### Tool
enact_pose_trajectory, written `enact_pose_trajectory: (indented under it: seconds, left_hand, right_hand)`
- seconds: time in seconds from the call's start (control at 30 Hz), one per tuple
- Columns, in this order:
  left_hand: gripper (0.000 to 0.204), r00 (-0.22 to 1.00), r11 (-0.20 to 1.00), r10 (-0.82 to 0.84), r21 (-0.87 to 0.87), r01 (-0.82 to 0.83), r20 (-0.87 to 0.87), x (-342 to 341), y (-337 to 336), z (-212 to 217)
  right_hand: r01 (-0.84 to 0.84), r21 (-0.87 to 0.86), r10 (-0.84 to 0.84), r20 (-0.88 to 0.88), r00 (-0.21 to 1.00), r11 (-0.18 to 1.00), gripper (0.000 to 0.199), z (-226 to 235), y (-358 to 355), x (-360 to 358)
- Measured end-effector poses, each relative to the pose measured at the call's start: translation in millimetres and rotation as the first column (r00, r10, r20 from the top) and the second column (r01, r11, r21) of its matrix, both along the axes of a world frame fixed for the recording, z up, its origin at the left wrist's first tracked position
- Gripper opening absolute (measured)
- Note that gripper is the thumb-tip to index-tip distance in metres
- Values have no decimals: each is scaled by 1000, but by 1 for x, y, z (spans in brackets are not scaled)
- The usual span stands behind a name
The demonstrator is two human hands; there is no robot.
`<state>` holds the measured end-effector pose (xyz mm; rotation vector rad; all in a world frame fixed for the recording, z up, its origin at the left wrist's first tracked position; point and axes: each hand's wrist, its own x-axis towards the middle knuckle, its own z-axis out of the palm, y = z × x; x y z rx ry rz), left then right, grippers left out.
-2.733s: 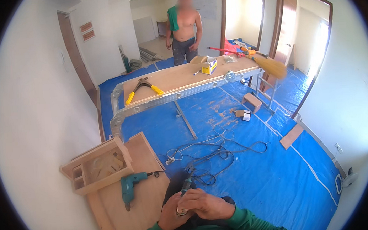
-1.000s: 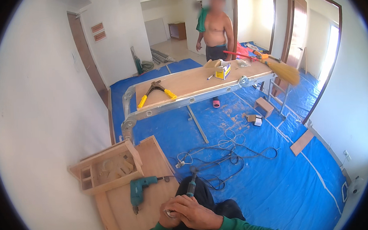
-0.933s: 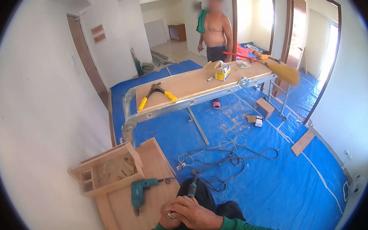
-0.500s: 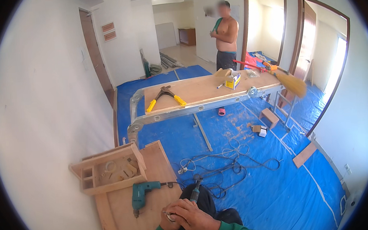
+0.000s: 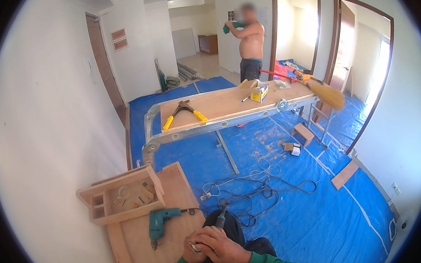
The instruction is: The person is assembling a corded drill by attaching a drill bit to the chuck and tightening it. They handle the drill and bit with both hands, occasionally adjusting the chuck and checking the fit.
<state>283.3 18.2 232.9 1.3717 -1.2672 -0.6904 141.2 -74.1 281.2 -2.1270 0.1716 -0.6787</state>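
Both hands [image 5: 216,243] have drawn closer together, clenched around a screwdriver [image 5: 220,216] beside the drill [image 5: 158,222] at the board's [image 5: 135,245] edge; a steady, upright grip helps.

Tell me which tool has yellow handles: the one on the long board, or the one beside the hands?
The large cutters lying on the long board have yellow handles. The power drill near the left hand is teal.
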Motion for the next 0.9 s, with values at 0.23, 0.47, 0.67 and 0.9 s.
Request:
enact_pose_trajectory:
  seconds: [0.23,0.47,0.67,0.9]
  left_hand:
    - [24,997,999,-40,19,38,63,-1,3,1]
    - [24,1000,999,-29,-14,29,1,0,-1,-4]
    - [24,999,999,-37,-21,37,15,-1,-3,-6]
    - [25,998,998,-59,-35,60,38,2,2,-11]
  right_hand:
    - [6,-10,-6,0,1000,1000,27,-8,4,-6]
    - [2,3,-2,-31,1000,1000,27,-6,3,-6]
    - [3,18,-3,11,1000,1000,27,-8,3,-6]
    - [-12,8,12,22,1000,1000,25,-3,2,-5]
